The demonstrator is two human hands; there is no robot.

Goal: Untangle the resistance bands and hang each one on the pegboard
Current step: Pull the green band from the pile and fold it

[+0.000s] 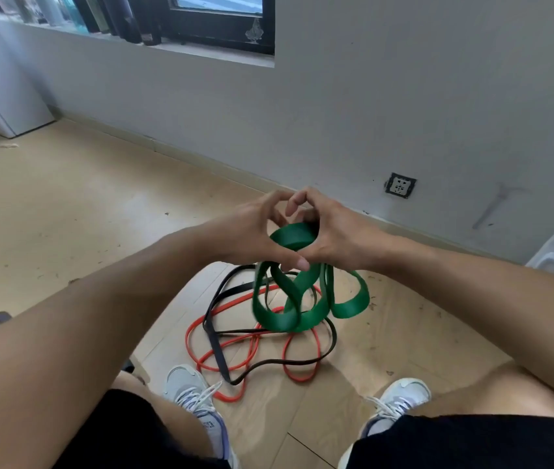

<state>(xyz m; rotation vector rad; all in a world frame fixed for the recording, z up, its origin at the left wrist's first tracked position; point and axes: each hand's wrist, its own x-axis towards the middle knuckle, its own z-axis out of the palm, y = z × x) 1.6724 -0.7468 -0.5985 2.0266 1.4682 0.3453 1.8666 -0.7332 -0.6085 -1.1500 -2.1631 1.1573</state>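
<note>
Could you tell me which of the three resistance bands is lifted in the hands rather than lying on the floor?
The wide green band: both hands grip its top loops, while the thin red band and black band lie on the floor.

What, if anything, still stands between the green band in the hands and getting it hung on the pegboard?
No pegboard is in view. The green band, held by both the left hand and right hand, hangs twisted in loops above the red band and black band.

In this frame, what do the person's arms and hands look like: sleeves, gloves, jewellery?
Both forearms are bare up to the frame edge, with no sleeves in view. The left hand and right hand are ungloved; no rings, watch or wristband show. Lower down: black shorts, grey lace-up trainers.
</note>
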